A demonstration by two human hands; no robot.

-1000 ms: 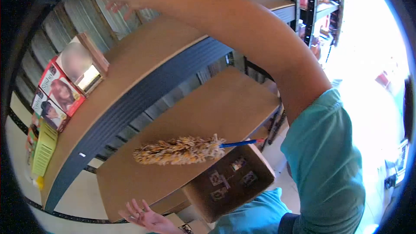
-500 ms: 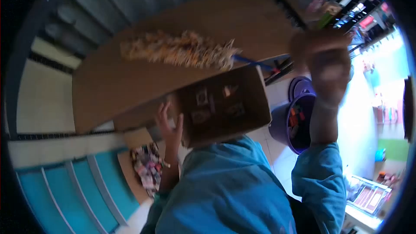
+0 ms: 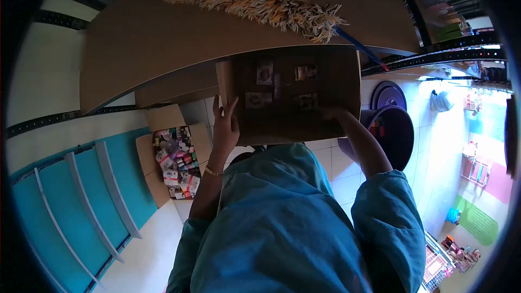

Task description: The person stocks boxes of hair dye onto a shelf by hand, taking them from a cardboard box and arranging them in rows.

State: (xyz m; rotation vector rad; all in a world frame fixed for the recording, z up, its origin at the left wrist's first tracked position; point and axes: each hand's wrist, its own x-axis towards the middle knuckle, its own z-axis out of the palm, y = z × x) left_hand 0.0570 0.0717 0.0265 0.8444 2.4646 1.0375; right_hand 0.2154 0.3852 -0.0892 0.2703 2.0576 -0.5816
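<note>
An open cardboard box (image 3: 288, 125) is in front of my body, against the brown shelf edge. Several small flat packets lie apart on its dark bottom, among them an upper right packet (image 3: 306, 72) and a lower left packet (image 3: 258, 100). My left hand (image 3: 226, 126) grips the box's left wall, fingers and thumb on either side of the rim. Inside the box, my right hand (image 3: 332, 114) reaches low beside the lower right packet (image 3: 307, 101). Shadow hides its fingers, so whether it holds anything cannot be made out.
A fluffy duster (image 3: 255, 1) with a blue handle lies on the brown shelf (image 3: 179, 43). To the right stands a purple bucket (image 3: 399, 135) with colourful items inside, its lid (image 3: 388, 96) behind. Down left, another open carton (image 3: 145, 154) holds many small packages.
My right hand has come down from the raised position at the right into the box. My left hand has closed on the box's left wall. The camera view has shifted.
</note>
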